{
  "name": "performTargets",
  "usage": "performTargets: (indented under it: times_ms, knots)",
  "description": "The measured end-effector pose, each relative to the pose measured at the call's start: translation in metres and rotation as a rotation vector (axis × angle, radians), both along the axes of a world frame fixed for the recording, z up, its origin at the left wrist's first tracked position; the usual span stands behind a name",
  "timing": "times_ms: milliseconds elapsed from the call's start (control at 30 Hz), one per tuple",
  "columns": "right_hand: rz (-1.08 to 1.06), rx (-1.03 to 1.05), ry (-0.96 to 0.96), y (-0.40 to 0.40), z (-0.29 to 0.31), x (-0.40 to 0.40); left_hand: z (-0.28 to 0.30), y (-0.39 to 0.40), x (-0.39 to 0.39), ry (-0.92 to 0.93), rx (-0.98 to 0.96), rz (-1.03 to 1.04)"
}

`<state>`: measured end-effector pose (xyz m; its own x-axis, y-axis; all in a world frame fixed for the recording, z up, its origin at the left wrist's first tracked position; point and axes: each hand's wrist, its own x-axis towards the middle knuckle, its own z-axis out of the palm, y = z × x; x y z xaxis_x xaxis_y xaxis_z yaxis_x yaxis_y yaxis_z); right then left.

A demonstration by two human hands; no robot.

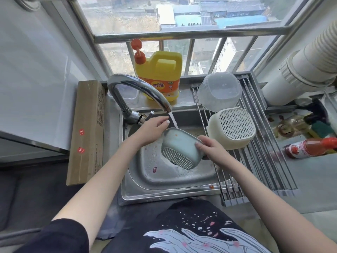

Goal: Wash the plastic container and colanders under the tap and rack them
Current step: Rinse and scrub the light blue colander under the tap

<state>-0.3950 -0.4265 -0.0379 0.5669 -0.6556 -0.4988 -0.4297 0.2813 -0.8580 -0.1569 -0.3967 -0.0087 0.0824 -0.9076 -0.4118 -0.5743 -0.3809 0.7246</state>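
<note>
Over the steel sink [164, 187] I hold a pale grey-blue colander [179, 146], tilted with its perforated base facing me. My left hand [152, 129] grips its far rim and my right hand [209, 146] grips its near right side. Water runs from the chrome tap [138, 89] onto the colander's upper side. On the roll-up rack [255, 161] to the right lie a clear plastic container [219, 91], upside down, and a cream colander [232, 130], also upside down.
A yellow detergent jug with an orange pump [158, 77] stands on the sill behind the tap. A cardboard box [87, 132] lies left of the sink. A red sauce bottle [308, 147] and other bottles lie on the counter right of the rack.
</note>
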Motion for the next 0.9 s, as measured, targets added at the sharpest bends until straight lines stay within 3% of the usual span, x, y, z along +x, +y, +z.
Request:
performTargets:
  times_ms: [133, 300, 567, 667, 800, 900]
  knots:
    - [0.072, 0.111, -0.033, -0.024, 0.008, 0.003, -0.011, -0.002, -0.001, 0.067, 0.016, -0.088]
    - [-0.038, 0.032, -0.067, -0.041, 0.017, 0.015, -0.016, -0.003, 0.002, 0.187, 0.02, -0.049]
    - [-0.306, -0.292, 0.192, -0.044, 0.004, 0.063, -0.03, -0.018, -0.004, 0.236, -0.023, 0.169]
    - [-0.233, -0.484, 0.247, -0.037, 0.012, 0.076, -0.027, -0.021, -0.006, 0.342, -0.021, 0.264]
    - [0.1, -0.624, 0.434, -0.022, 0.007, 0.085, -0.015, -0.024, -0.014, 0.571, -0.011, 0.39]
    - [0.084, -0.792, 0.352, -0.017, 0.005, 0.086, -0.018, -0.026, -0.014, 0.565, -0.008, 0.4]
